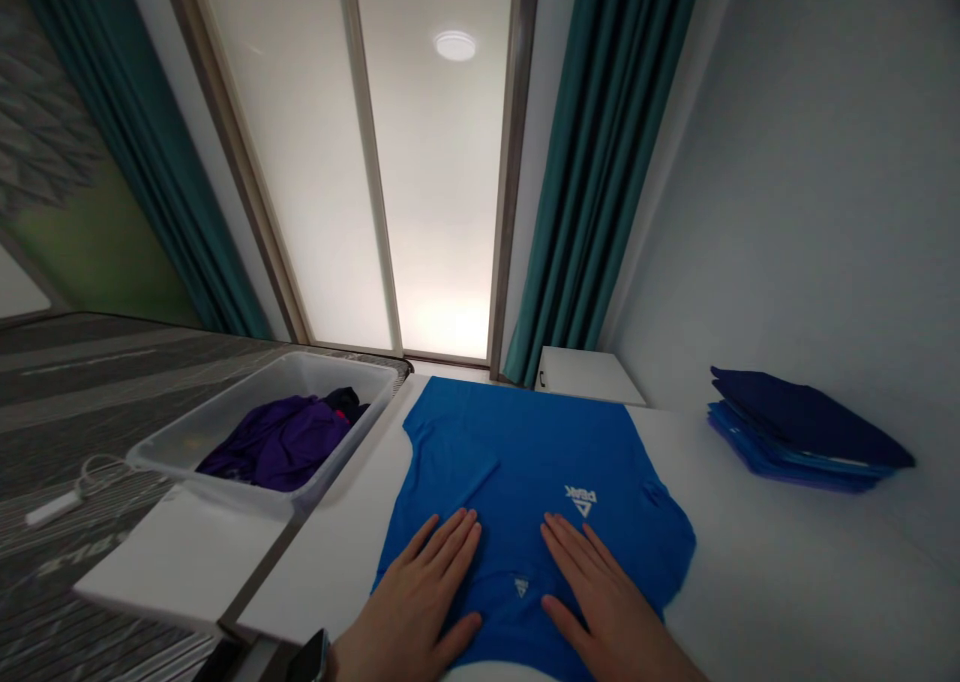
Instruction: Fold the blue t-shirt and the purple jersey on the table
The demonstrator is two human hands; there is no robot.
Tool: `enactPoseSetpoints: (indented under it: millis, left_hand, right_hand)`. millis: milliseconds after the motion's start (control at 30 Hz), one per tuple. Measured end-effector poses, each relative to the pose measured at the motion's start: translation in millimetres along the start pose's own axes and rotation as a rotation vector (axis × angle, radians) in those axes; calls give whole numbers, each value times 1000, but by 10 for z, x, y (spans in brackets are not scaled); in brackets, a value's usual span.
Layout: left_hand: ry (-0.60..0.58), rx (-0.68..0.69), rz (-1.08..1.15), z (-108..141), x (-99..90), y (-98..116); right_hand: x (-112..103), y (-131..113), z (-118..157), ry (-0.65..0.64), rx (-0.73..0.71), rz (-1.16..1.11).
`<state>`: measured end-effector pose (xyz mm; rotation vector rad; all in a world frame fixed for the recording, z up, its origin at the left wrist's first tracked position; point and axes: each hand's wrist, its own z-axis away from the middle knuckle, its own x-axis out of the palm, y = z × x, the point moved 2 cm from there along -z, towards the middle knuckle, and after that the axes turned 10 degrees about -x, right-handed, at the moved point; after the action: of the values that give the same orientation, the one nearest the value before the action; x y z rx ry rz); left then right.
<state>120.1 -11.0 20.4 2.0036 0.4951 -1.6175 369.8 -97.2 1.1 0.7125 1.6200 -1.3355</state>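
A blue T-shirt (pixel 555 432) with white logo print lies spread on the white table, its neck end toward me. My left hand (pixel 427 592) rests flat on the left part of the shirt, fingers stretched out and pointing away from me. On the right part, just below the larger logo, my right hand (pixel 592 592) also lies flat with its fingers extended. Neither hand grips the cloth. A crease runs across the shirt ahead of my left hand, and its right sleeve is slightly rumpled.
On the left stands a translucent plastic bin (pixel 187 432) holding crumpled purple and dark clothes (pixel 289 442). A stack of folded dark blue and blue garments (pixel 810 427) sits at the right by the wall. Beyond the table are a white cabinet (pixel 585 374) and a teal curtain (pixel 600 182). A power strip (pixel 56 507) lies far left.
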Motion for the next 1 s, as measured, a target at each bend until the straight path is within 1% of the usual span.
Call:
enactPoseSetpoints:
  millis: [67, 167, 333, 500, 633, 700, 800, 900, 1000]
  left_hand:
    - [-4, 14, -6, -11, 41, 6]
    - [3, 36, -12, -9, 62, -14]
    - [-7, 64, -52, 13, 51, -15]
    - [-8, 73, -53, 36, 53, -22]
    - [-46, 54, -28, -8, -50, 24]
    - [-52, 52, 6, -81, -136, 86]
    - [-58, 62, 54, -259, -224, 205]
    - [-91, 83, 67, -501, -228, 345]
    - [-103, 113, 95, -800, -220, 525]
  right_hand:
    - [34, -22, 30, -34, 20, 0]
    - [28, -53, 26, -90, 36, 6]
    - [8, -64, 20, -125, 39, 3]
    - [4, -66, 38, -123, 44, 1]
    - [-55, -82, 32, -78, 52, -26]
    - [-106, -70, 11, -30, 45, -37]
    - [-195, 3, -38, 30, 12, -30]
    - [-291, 160, -87, 97, 7, -7]
    - [-381, 389, -123, 191, 7, 1]
